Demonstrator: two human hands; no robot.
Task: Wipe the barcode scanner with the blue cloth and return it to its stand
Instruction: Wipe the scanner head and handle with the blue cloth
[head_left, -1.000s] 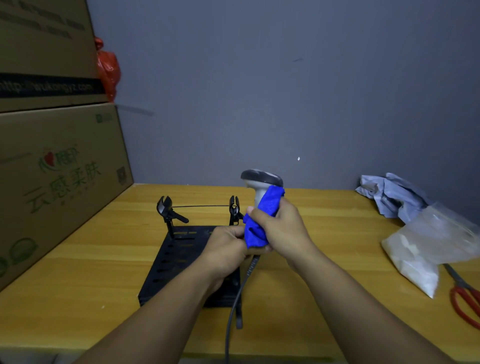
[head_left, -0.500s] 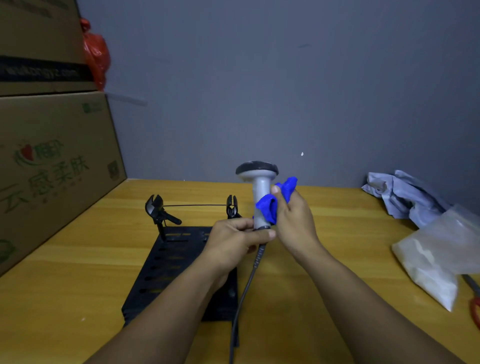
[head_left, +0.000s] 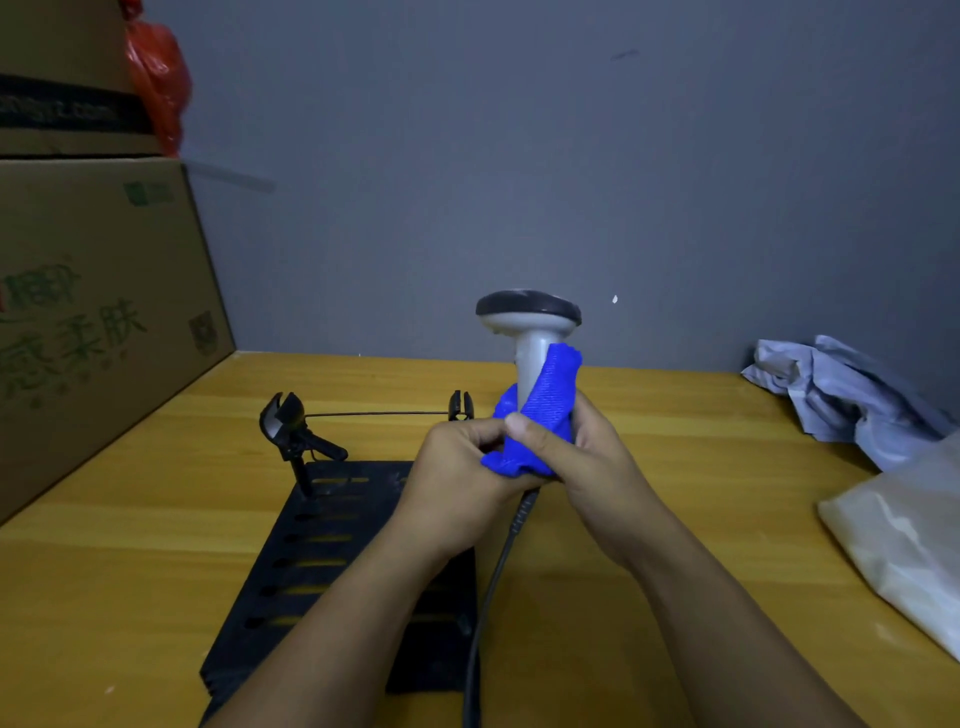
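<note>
A grey barcode scanner (head_left: 530, 325) with a dark head stands upright in mid-air above the table. My left hand (head_left: 457, 478) grips the bottom of its handle, which is hidden. My right hand (head_left: 592, 462) presses the blue cloth (head_left: 545, 410) around the handle, thumb on the cloth's front. The scanner's black cable (head_left: 493, 577) hangs down toward me. Below my left forearm lies the black slotted stand (head_left: 322, 551), with two clips on posts (head_left: 288, 421) joined by a thin wire at its far edge.
The wooden table (head_left: 156, 519) meets a grey wall. Stacked cardboard boxes (head_left: 93, 312) fill the left side, with a red plastic bag (head_left: 156, 78) behind them. At right lie a crumpled grey cloth (head_left: 841, 395) and a clear plastic bag (head_left: 904, 545).
The cloth in my right hand has slid down from the upper handle and now wraps the lower handle against my left hand. The view has shifted slightly right.
</note>
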